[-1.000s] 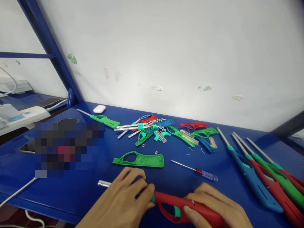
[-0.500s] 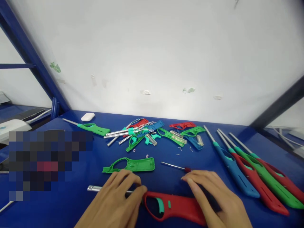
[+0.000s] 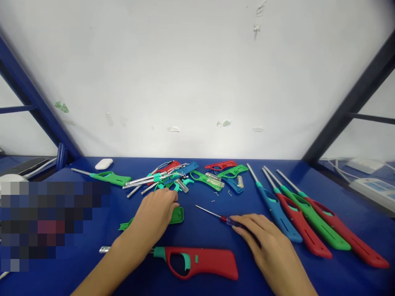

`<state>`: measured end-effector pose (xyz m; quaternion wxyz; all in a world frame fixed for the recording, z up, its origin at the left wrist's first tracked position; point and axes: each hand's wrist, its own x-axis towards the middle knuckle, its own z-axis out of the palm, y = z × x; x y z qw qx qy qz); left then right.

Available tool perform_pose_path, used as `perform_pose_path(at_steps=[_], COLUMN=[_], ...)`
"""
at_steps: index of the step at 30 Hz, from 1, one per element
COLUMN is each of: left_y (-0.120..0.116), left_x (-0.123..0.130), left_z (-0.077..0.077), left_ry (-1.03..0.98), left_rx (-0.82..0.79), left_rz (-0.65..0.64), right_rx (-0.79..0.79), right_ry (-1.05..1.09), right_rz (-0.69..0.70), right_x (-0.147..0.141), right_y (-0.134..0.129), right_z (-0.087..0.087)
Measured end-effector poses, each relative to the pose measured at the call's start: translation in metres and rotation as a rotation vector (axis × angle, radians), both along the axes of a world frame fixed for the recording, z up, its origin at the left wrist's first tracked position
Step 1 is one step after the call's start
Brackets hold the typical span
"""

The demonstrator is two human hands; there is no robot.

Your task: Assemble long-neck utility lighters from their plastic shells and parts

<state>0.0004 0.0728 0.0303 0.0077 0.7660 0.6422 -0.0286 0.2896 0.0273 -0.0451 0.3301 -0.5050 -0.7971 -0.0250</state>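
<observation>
My right hand [image 3: 268, 242] is closed round the dark handle of a screwdriver [image 3: 212, 213] that lies low over the table, its shaft pointing left and away. My left hand [image 3: 160, 205] reaches over a green lighter shell half [image 3: 177, 216], covering its middle. Its fingers are bent down just short of the parts pile, and their tips are hidden. Nearest me, a red stick lighter [image 3: 216, 261] with a teal trigger lies on its side. My left forearm crosses above its metal tube.
A pile of lighter parts [image 3: 157, 176], shell halves [image 3: 206, 179] and clear tanks lies at the back. Small screws [image 3: 230, 193] lie in front. Several whole lighters [image 3: 311, 222] line the right side. At left are a green lighter [image 3: 114, 177], a white case [image 3: 104, 164] and a blurred-out patch.
My left hand has left the red lighter's tube and moved forward over the green shell half. The right hand has left the red lighter's handle and taken hold of the screwdriver.
</observation>
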Motion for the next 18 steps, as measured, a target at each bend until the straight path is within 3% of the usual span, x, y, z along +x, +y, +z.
perform_pose_path(at_steps=[5, 9, 12, 15, 18], left_y=[0.002, 0.0, 0.0, -0.006, -0.026], left_x=[0.002, -0.002, -0.009, -0.016, -0.019], left_z=[0.001, -0.009, -0.017, -0.021, -0.022], left_ry=[-0.02, -0.063, -0.129, -0.241, -0.386], left_rx=[-0.046, -0.007, 0.058, 0.191, 0.345], left_rz=[0.033, 0.019, 0.019, -0.002, -0.073], right_rx=[-0.023, -0.045, 0.047, 0.103, 0.027], right_ry=[0.013, 0.023, 0.005, -0.028, 0.003], right_rz=[-0.006, -0.019, -0.001, 0.146, 0.303], right_x=[0.001, 0.002, -0.001, -0.01, -0.02], right_y=[0.0, -0.001, -0.005, -0.013, -0.019], right_z=[0.001, 0.001, 0.01, 0.026, 0.04])
